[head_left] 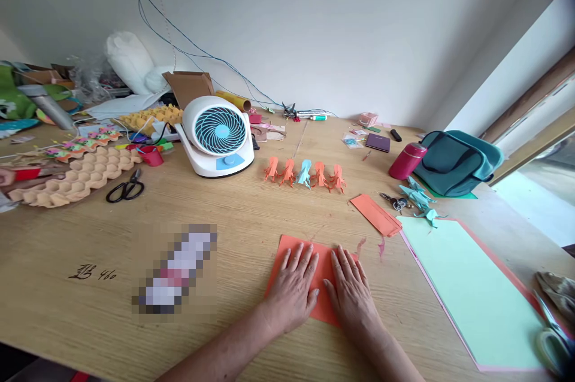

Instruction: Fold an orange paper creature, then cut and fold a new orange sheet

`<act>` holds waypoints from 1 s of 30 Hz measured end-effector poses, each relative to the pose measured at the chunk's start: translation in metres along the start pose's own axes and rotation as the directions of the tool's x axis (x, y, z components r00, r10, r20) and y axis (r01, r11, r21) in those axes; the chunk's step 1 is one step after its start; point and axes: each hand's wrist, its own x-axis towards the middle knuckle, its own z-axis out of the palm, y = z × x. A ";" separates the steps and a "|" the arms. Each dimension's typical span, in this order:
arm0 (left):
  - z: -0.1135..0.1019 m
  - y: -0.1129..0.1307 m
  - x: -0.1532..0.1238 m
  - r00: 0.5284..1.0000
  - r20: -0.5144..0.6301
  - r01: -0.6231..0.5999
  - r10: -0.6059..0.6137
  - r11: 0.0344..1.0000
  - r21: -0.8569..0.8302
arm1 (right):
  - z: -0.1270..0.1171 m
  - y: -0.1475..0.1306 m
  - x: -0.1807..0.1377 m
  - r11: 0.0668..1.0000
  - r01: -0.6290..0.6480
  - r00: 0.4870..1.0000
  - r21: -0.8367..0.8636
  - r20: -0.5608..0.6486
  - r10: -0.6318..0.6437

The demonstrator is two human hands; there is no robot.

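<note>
An orange sheet of paper [287,250] lies flat on the wooden table [224,232] near the front edge. My left hand [294,286] rests on it, palm down, fingers stretched out. Right beside it my right hand [353,289] also lies flat on the paper with fingers spread. Beyond the sheet stands a row of small folded paper figures [305,173], orange with one light blue.
A white desk fan [218,136] stands behind, black scissors [126,189] to the left. Orange paper strip [375,214], large mint-green sheets [467,292], teal paper figures [420,199], a red bottle [406,160] and a teal bag [458,160] sit right. Craft clutter [76,166] fills the left.
</note>
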 end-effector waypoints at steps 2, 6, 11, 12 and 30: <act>-0.001 0.000 -0.001 1.000 -0.001 -0.005 0.005 1.000 0.003 | 0.002 0.002 0.000 1.000 -0.001 1.000 0.007 0.003 0.001; -0.003 -0.002 -0.002 1.000 -0.009 -0.003 0.003 1.000 -0.029 | 0.000 0.001 -0.002 1.000 -0.001 1.000 -0.002 0.008 0.001; -0.008 -0.004 0.003 1.000 0.009 0.029 -0.028 0.998 -0.058 | -0.002 0.000 -0.002 1.000 0.004 1.000 -0.021 0.003 -0.004; -0.008 -0.005 0.004 0.999 0.009 0.042 -0.042 0.998 -0.056 | -0.002 0.000 -0.001 1.000 0.005 1.000 -0.025 0.002 -0.005; -0.012 -0.022 0.007 0.972 0.017 0.233 -0.233 0.972 0.027 | -0.002 0.000 -0.002 1.000 -0.002 1.000 -0.029 0.011 0.002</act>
